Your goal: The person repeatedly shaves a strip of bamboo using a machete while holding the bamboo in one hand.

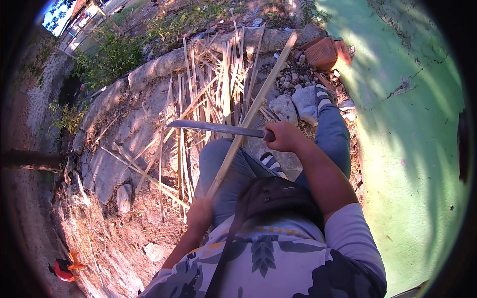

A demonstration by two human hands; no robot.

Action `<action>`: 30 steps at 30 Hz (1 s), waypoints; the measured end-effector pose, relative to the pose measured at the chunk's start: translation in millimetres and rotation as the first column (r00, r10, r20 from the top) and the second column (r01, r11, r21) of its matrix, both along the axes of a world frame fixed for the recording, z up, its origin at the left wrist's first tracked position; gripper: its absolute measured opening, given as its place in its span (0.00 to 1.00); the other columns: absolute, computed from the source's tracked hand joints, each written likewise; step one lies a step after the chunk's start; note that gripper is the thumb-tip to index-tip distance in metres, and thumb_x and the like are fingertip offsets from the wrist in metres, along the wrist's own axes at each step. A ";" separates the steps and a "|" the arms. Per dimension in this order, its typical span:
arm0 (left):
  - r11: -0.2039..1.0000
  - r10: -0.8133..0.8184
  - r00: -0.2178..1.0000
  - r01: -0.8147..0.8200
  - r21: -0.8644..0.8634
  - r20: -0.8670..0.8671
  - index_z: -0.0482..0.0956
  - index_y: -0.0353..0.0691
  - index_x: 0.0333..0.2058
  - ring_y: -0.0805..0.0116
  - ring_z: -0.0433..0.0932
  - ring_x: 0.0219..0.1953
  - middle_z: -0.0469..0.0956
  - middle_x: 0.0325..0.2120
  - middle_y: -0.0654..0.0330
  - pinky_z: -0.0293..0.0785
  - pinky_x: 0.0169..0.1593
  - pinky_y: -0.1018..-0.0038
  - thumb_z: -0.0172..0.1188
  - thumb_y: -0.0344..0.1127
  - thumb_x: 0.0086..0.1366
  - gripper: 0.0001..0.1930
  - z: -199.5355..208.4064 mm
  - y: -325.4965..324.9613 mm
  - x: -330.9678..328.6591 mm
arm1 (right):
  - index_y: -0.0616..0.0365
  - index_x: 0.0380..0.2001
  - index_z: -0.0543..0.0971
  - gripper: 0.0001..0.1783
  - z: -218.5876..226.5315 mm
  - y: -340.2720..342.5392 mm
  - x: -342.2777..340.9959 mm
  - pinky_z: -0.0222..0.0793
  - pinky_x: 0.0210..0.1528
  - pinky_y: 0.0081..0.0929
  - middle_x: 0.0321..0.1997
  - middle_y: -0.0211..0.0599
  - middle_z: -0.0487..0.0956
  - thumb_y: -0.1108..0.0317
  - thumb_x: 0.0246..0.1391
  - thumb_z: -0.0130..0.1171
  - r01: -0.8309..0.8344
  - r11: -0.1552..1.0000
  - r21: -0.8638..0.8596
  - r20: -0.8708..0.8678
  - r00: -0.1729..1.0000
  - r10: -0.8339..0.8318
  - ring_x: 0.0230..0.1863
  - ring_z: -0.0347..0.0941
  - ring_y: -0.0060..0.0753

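Note:
My right hand [284, 136] is closed round the handle of a machete [213, 127], whose long blade points left. The blade lies across a long pale bamboo strip [263, 92], seemingly against it; exact contact is hard to tell. That strip slants from my lap up to the far right. Its lower end is in my left hand [199, 213], which is closed and slightly blurred beside my left thigh. Beyond my knees lies a loose pile of split bamboo strips [226, 84], some crossing each other on the ground.
A green wall [407, 149] runs along the right. Near my right foot are grey rocks [304, 102] and orange-brown bricks or blocks [323, 52]. A concrete ledge [154, 64] bends round the far left, with a bush [112, 54] behind it. A red and orange object [64, 268] lies lower left.

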State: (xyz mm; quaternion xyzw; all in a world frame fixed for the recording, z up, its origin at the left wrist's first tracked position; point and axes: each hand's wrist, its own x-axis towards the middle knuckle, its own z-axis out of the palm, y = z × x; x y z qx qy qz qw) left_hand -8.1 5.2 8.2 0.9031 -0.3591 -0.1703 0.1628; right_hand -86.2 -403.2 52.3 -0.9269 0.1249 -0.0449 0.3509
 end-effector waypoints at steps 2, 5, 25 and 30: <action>0.998 -0.050 0.990 0.053 -0.017 0.131 0.69 0.45 0.32 0.46 0.76 0.24 0.70 0.24 0.51 0.71 0.23 0.52 0.48 0.37 0.66 0.06 6.3 -0.8 -4.5 | 0.48 0.29 0.81 0.09 11.6 6.6 0.9 0.75 0.39 0.45 0.29 0.42 0.82 0.59 0.44 0.61 0.089 0.958 -0.274 -0.173 0.975 -0.140 0.33 0.80 0.48; 0.998 -0.059 0.993 0.055 0.044 0.102 0.69 0.45 0.33 0.46 0.75 0.22 0.69 0.23 0.52 0.70 0.21 0.53 0.50 0.37 0.65 0.04 14.7 -8.1 -1.7 | 0.49 0.29 0.80 0.09 3.7 4.3 -2.6 0.75 0.38 0.47 0.29 0.41 0.82 0.60 0.45 0.60 0.078 0.953 -0.291 -0.219 0.965 -0.146 0.33 0.80 0.48; 0.989 0.147 0.983 -0.149 -0.011 -0.108 0.71 0.38 0.30 0.35 0.75 0.24 0.74 0.20 0.41 0.69 0.28 0.47 0.47 0.47 0.70 0.17 -4.6 -2.1 5.1 | 0.51 0.31 0.82 0.10 -3.3 -1.7 19.9 0.74 0.43 0.44 0.35 0.45 0.82 0.62 0.44 0.60 -0.042 0.992 -0.119 -0.372 0.928 -0.006 0.39 0.79 0.51; 0.987 0.154 0.981 -0.160 -0.036 -0.121 0.71 0.37 0.30 0.35 0.75 0.25 0.74 0.20 0.40 0.69 0.28 0.48 0.46 0.47 0.70 0.18 -5.4 -6.4 7.2 | 0.52 0.31 0.82 0.10 -41.5 -43.0 14.3 0.74 0.43 0.44 0.34 0.45 0.82 0.62 0.45 0.60 0.250 0.966 -0.070 -0.275 0.926 -0.260 0.38 0.79 0.51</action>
